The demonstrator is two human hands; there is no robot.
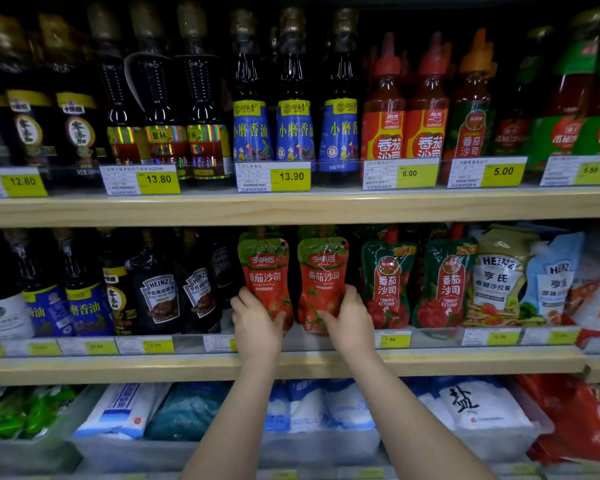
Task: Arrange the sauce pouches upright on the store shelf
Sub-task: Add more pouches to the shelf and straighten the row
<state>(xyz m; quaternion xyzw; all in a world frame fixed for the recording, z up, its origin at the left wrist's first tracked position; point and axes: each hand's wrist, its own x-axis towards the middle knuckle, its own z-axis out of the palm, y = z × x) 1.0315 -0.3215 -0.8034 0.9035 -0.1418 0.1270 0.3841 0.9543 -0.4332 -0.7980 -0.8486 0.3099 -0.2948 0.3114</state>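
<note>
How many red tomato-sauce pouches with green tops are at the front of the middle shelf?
2. The left red green-topped pouch is gripped by the left hand; the right red green-topped pouch by the right hand. Green tops behind suggest more hidden.

Two bare forearms enter from six o'clock, sleeveless up to the frame's edge. The left hand (pixel 257 323) and right hand (pixel 349 322) wear no gloves, rings, watch or bracelets.

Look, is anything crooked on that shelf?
Mostly fine. Both red pouches, left and right, stand upright, each held by a hand. The Heinz pouches farther right lean.
</note>
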